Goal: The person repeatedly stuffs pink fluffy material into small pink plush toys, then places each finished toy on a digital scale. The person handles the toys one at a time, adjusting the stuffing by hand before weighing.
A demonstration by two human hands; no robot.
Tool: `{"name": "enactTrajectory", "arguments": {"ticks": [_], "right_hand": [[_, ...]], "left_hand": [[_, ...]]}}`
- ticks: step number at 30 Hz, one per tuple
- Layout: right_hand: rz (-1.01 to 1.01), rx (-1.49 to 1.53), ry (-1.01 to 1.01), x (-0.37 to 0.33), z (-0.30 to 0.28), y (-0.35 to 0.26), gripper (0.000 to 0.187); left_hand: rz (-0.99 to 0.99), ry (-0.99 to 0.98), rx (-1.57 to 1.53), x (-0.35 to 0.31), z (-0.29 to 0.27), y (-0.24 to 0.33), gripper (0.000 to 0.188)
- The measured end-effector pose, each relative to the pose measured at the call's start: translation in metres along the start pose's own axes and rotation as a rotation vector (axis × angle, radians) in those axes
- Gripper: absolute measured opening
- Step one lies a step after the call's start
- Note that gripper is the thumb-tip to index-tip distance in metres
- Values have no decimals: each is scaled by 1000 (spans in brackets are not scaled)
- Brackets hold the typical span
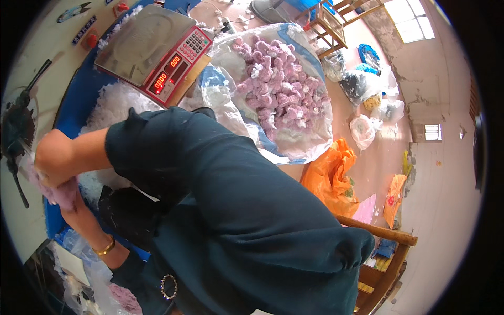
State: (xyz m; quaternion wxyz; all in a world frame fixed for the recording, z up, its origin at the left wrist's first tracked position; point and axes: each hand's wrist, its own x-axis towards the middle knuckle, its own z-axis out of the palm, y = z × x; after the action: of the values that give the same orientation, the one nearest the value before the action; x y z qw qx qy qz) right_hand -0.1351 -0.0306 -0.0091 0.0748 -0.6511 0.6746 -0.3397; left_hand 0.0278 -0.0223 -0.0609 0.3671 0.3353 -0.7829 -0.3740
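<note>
My right hand (53, 156) is closed on a fuzzy pink plush piece (64, 193) at the far left. My left hand (70, 209), its wrist wearing a gold bracelet, reaches up to the same piece from below; its fingers are mostly hidden by the fabric. Just beside the hands, a dark metal fitting with handles (20, 126) is mounted on a pale machine panel (47, 100). A thin nozzle points from the fitting toward my right hand. White fluffy stuffing (118, 107) lies in a blue-edged tray (79, 105) under my right arm.
A red digital scale (152, 50) stands beyond the stuffing. A large white sack (315, 136) holds many pink plush pieces (283, 84). An orange bag (333, 173), plastic bags (362, 84) and wooden chairs (325, 29) are on the floor. Clear plastic with pink pieces (123, 296) lies at lower left.
</note>
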Motion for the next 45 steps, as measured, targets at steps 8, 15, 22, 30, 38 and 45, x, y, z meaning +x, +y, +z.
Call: {"name": "enactTrajectory", "arguments": {"ticks": [8,15,22,30,38,45], "right_hand": [[118,-192,-74,93,23,-5,30],[143,-135,-25,43,12,2,32],[189,42,-196,14,-39,-26,27],[90,168,171,46,-8,6,29],[-205,453,118,-11,-21,17,25],[-20,594,191,13,2,55,18]], "left_hand": [[-607,-200,-1444,98,-49,-103,44],[-311,-125,-526,15,23,8,28],[8,181,-265,7,13,32,22],[-345,96,-809,49,9,39,29],[-566,-78,-1615,7,-3,48,40],[45,116,-179,52,25,11,31]]}}
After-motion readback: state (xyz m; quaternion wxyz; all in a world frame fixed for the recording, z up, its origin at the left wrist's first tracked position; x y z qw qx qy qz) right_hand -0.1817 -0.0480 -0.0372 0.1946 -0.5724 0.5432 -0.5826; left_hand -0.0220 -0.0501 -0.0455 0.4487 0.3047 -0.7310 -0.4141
